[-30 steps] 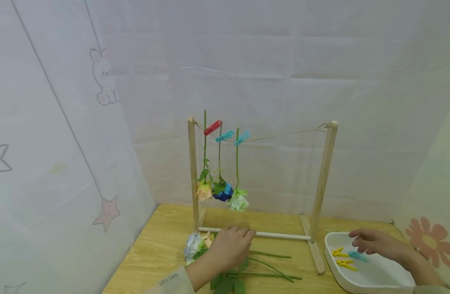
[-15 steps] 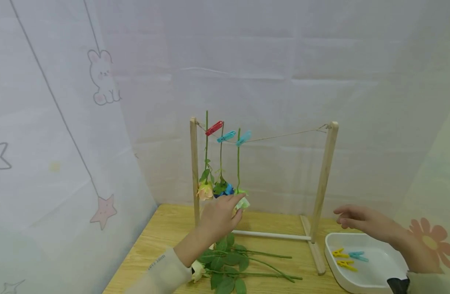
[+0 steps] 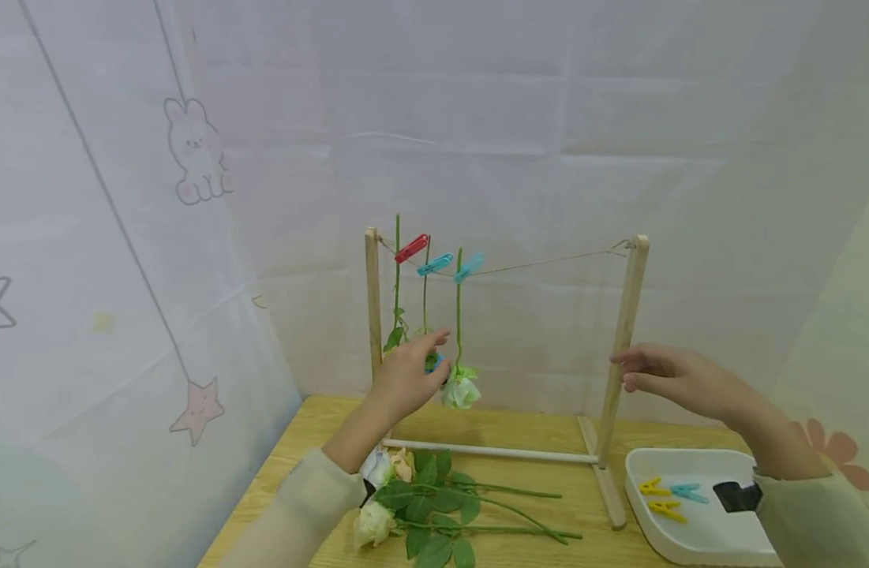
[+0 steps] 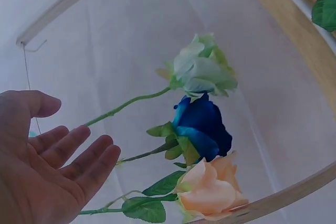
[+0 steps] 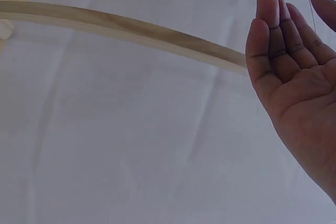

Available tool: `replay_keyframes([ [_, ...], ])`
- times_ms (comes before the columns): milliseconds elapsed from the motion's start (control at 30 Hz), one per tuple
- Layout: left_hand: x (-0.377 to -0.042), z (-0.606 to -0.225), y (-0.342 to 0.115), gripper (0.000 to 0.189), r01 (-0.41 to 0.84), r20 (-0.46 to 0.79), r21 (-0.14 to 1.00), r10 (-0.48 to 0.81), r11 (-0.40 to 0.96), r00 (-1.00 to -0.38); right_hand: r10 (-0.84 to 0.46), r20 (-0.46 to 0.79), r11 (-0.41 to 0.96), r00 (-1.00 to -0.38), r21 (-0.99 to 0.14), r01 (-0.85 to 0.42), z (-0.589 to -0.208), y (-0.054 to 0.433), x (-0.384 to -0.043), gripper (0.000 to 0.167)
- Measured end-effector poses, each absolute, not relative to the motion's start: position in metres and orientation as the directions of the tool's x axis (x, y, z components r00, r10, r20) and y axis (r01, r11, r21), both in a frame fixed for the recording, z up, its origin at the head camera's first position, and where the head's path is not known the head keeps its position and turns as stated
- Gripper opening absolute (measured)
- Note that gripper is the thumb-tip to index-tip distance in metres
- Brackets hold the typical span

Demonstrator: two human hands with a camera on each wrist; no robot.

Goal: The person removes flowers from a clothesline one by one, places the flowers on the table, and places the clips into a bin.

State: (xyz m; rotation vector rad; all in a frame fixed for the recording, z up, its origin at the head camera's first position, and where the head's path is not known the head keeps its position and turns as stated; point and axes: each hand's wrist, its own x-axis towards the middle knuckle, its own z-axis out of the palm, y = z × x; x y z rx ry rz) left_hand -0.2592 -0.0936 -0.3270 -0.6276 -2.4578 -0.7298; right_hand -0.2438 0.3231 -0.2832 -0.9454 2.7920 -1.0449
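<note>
Three artificial roses hang upside down from a string on a wooden frame: a peach rose (image 4: 210, 187), a blue rose (image 4: 202, 127) and a pale green rose (image 3: 461, 389). A red clothespin (image 3: 412, 248) and two blue clothespins (image 3: 435, 264) fix their stems to the string. My left hand (image 3: 409, 379) is in front of the blue and peach flowers, fingers relaxed and holding nothing. In the left wrist view its fingertips are near the stems; contact cannot be told. My right hand (image 3: 679, 379), loosely bent and holding nothing, is raised by the frame's right post (image 3: 622, 339).
Several roses with leafy stems (image 3: 441, 497) lie on the wooden table (image 3: 264, 505) below the frame. A white tray (image 3: 647, 536) at the right holds two yellow clothespins (image 3: 664, 510) and a blue one (image 3: 688, 493). Printed cloth walls surround the table.
My left hand has risen from the lying roses, past the pale green flower, to the blue one. My right hand has risen from above the tray and moved left toward the right post.
</note>
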Motion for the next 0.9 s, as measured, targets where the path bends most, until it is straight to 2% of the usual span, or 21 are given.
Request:
replay_keyframes([
  [300, -0.274, -0.310, -0.091, 0.054, 0.517, 0.530, 0.482, 0.235, 0.707, -0.815, -0.535, 0.218, 0.593, -0.817, -0.592, -0.546, -0.255, 0.298, -0.245, 0.035],
  [600, -0.281, -0.302, -0.085, 0.058, 0.485, 0.464, 0.692, 0.184, 0.535, -0.866, -0.520, 0.262, 0.590, -0.813, -0.578, -0.564, -0.230, 0.279, -0.248, 0.039],
  [767, -0.284, -0.301, -0.081, 0.060, 0.469, 0.448, 0.752, 0.162, 0.464, -0.879, -0.514, 0.288, 0.581, -0.808, -0.576, -0.575, -0.220, 0.271, -0.253, 0.041],
  [900, -0.287, -0.300, -0.079, 0.060, 0.453, 0.444, 0.775, 0.130, 0.441, -0.886, -0.506, 0.273, 0.560, -0.818, -0.617, -0.553, -0.213, 0.262, -0.258, 0.044],
])
